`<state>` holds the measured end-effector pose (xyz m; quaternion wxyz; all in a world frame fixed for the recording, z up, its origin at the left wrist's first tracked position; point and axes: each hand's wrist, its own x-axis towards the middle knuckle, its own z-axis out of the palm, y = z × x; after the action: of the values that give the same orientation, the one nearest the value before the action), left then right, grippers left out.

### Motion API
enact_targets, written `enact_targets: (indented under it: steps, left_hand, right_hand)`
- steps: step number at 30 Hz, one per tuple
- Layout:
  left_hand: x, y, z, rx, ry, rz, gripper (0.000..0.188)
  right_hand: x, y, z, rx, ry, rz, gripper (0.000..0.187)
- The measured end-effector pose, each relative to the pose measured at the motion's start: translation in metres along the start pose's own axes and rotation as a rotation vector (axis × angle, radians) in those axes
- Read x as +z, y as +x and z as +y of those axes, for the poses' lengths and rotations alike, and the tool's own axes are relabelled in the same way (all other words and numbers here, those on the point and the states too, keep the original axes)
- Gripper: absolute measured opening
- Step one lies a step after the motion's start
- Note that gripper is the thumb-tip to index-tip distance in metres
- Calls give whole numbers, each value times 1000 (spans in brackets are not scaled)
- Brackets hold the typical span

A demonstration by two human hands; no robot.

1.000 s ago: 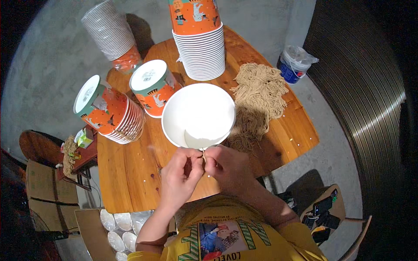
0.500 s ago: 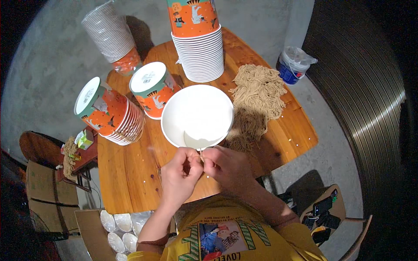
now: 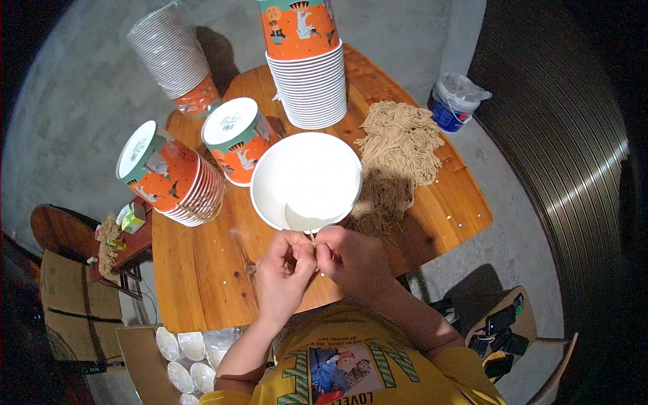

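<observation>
A white-lined paper bucket (image 3: 307, 177) stands mouth up before me, near the table's front edge. Just below its near rim, both my hands are closed and almost touching. Between their fingertips is a thin beige cord (image 3: 312, 239) running up to the rim; its ends are hidden by the fingers. My left hand (image 3: 283, 273) pinches it with thumb and forefinger. From the other side my right hand (image 3: 354, 262) pinches the same cord, its fingers partly in shadow. A pile of beige cords (image 3: 403, 145) lies right of the bucket, its near part shaded.
On the wooden table (image 3: 202, 270) are a tall stack of orange printed buckets (image 3: 307, 88), an upturned bucket (image 3: 237, 145) and a leaning stack (image 3: 165, 175) with cords. Behind stands a plastic-wrapped stack (image 3: 169, 54). A box of white cups (image 3: 185, 354) sits below, a blue pail (image 3: 455, 104) on the floor.
Almost nothing differs. My hands stay at the near rim with the cord between the fingertips, the fingers shifted very slightly.
</observation>
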<state>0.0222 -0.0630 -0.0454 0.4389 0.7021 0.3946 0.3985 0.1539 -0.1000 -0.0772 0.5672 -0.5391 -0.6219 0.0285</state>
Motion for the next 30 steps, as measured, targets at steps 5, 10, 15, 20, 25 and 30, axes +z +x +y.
enact_targets:
  steps: [5,10,15,20,25,30]
  left_hand:
    - [0,0,-5,-45,-143,-16,6]
    - [-2,0,-3,48,-98,8,7]
    - [-7,4,9,266,296,23,7]
    - [-11,12,6,433,428,-23,9]
    - [-7,6,5,319,341,8,6]
    - [-3,-1,-10,-21,-146,27,7]
  right_hand:
    - [1,-2,3,-15,17,-12,19]
    - [2,-2,4,-17,30,-22,19]
    - [-1,3,2,-102,-38,-7,23]
    - [-2,3,2,-118,-68,-12,23]
    - [-2,4,2,-103,-66,-20,23]
    - [0,3,2,-84,-21,-27,24]
